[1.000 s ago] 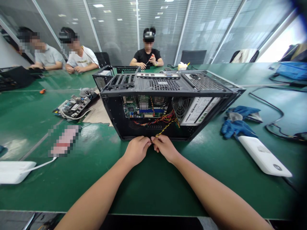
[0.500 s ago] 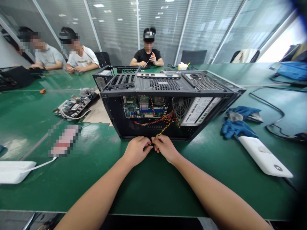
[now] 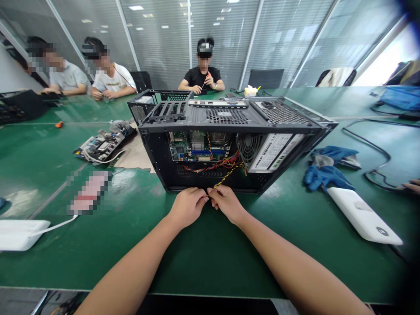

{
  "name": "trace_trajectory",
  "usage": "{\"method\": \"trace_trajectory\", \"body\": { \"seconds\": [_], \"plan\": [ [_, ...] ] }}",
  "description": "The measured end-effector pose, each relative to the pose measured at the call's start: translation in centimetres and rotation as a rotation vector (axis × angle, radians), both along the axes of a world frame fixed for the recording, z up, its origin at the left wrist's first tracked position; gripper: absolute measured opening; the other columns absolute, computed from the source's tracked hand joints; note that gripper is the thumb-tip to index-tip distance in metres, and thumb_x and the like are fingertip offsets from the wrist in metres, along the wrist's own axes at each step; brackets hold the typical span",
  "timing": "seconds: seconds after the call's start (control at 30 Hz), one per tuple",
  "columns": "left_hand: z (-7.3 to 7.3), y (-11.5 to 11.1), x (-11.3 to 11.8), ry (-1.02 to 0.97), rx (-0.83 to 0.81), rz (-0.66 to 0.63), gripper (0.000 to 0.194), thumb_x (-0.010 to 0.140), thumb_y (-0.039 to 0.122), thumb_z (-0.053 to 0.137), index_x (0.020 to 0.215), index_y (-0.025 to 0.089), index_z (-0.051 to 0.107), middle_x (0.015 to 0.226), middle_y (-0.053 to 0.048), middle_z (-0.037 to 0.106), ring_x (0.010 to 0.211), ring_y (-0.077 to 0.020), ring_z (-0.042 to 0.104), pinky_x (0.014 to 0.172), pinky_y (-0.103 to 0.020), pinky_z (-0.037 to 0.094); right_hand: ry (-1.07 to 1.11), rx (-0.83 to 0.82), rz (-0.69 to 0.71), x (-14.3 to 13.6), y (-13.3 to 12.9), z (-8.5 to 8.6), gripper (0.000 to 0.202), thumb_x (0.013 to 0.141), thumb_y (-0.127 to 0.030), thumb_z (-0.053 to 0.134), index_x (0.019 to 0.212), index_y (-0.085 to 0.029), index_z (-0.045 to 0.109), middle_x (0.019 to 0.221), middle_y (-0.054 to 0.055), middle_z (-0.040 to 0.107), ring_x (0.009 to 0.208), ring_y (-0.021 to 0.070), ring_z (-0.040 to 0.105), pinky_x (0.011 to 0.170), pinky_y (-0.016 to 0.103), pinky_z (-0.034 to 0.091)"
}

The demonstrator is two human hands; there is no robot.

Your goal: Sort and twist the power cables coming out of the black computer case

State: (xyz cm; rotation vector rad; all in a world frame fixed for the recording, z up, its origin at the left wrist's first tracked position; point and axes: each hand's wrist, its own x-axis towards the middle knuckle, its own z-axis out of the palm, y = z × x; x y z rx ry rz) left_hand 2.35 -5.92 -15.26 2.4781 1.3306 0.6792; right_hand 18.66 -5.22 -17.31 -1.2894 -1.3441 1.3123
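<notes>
Just in front of an open computer case, my left hand and my right hand are close together. Both are closed, their fingertips pinching a twisted yellow-and-black cable. The cable runs out of the case from the bundle below the power supply; its end is hidden by my fingers. Inside the case, a green motherboard faces me, with red, yellow and black wires crossing below it.
Blue gloves and a white power bank lie right of the case. On the left are a loose circuit board, a blurred-out pink object and a white device. Three people sit across the table; another hand shows at the right edge.
My hands and the cable stay nearly in place, with the fingertips slightly shifted. Another person's hand has come into view at the right edge.
</notes>
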Motion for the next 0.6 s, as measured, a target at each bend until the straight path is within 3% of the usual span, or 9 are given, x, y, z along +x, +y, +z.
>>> {"method": "trace_trajectory", "body": {
  "seconds": [0.6],
  "plan": [
    [0.17, -0.03, 0.02, -0.005, -0.029, -0.009, 0.017, 0.091, 0.02, 0.051, 0.076, 0.018, 0.059, 0.073, -0.001, 0.059, 0.07, -0.0147, 0.055, 0.066, -0.026, 0.04, -0.018, 0.008, 0.016, 0.04, 0.11, -0.12, 0.035, 0.083, -0.046, 0.056, 0.061, -0.02, 0.048, 0.048, -0.004, 0.05, 0.043, 0.0097, 0.047, 0.046, 0.024, 0.036]
  ]
}}
